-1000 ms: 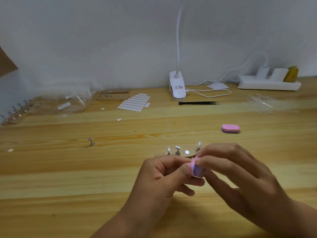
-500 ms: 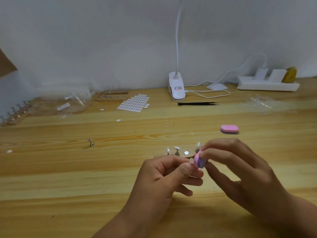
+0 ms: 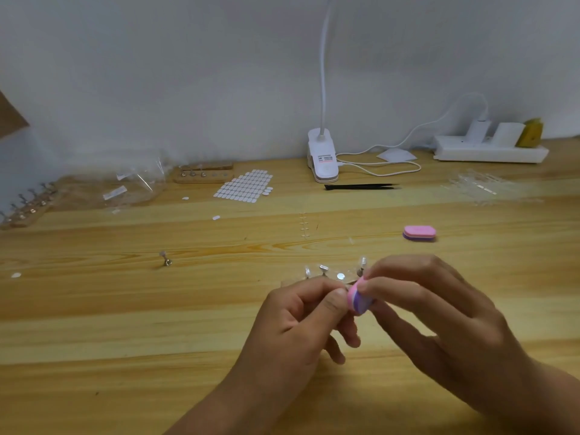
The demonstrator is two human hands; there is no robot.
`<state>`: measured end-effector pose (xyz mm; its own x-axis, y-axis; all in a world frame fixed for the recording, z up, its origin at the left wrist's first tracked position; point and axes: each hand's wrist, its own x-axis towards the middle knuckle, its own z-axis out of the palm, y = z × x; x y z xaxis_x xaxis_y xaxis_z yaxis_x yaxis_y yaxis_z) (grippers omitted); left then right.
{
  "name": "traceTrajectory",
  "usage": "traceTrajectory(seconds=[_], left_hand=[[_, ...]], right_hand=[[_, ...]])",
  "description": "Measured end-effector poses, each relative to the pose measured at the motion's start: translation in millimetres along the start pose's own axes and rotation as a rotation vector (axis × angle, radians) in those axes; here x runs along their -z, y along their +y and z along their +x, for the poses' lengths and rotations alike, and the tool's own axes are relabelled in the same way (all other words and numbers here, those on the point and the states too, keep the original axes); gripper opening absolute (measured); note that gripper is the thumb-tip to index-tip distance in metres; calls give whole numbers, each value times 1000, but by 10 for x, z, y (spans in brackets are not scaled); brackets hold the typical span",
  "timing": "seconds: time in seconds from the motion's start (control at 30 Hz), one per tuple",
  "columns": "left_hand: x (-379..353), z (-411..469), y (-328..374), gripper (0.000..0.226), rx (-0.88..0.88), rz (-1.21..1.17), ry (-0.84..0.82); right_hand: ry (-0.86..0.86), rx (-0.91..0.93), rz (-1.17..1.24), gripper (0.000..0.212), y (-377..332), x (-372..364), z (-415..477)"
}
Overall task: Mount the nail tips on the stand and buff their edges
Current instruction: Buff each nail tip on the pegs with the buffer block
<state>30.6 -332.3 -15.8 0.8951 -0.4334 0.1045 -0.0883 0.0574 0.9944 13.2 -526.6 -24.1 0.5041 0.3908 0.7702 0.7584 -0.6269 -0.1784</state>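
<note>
Pinching the pink-and-purple buffer block (image 3: 358, 299) between thumb and curled fingers, the right hand (image 3: 439, 318) presses its edge against whatever the left hand (image 3: 298, 321) nips between thumb and forefinger, just below the centre of the frame. That small piece is hidden behind the thumb, and is most likely a nail tip on its pin. The stand (image 3: 295, 282) sits directly above the hands in the frame, with clear nail tips (image 3: 323, 269) upright on some pins and one bare metal disc showing between them. The buffing looks under way, with more tips left to do. The main risk is the tiny clear piece slipping from the pinch if the block pushes too hard, then vanishing against the pale wooden table (image 3: 125, 324). A heavy stroke could also flatten the edge unevenly. The right hand's knuckles hover close to the mounted tips, so a wide stroke might knock one off its pin. A spare buffer block (image 3: 419, 232) lies at the right, a loose pin (image 3: 166, 259) at the left, black tweezers (image 3: 361, 186) and a sheet of white adhesive pads (image 3: 244, 187) further up. The clip lamp (image 3: 323, 158) at upper centre carries a printed label, too small to read.
</note>
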Motion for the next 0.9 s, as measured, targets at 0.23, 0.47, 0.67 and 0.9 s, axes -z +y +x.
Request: traceTrajectory(seconds=[0.23, 0.47, 0.67, 0.9], left_hand=[[-3, 6, 49, 30, 74, -46, -58], [-6, 20, 52, 26, 137, -177, -127], [9, 12, 32, 25, 170, -257, -219], [32, 53, -8, 25, 183, -314, -294]], right_hand=[[51, -22, 28, 15, 26, -5, 17], [39, -41, -46, 17, 101, 16, 24], [29, 43, 57, 23, -10, -21, 3], [71, 28, 83, 28, -13, -30, 7]])
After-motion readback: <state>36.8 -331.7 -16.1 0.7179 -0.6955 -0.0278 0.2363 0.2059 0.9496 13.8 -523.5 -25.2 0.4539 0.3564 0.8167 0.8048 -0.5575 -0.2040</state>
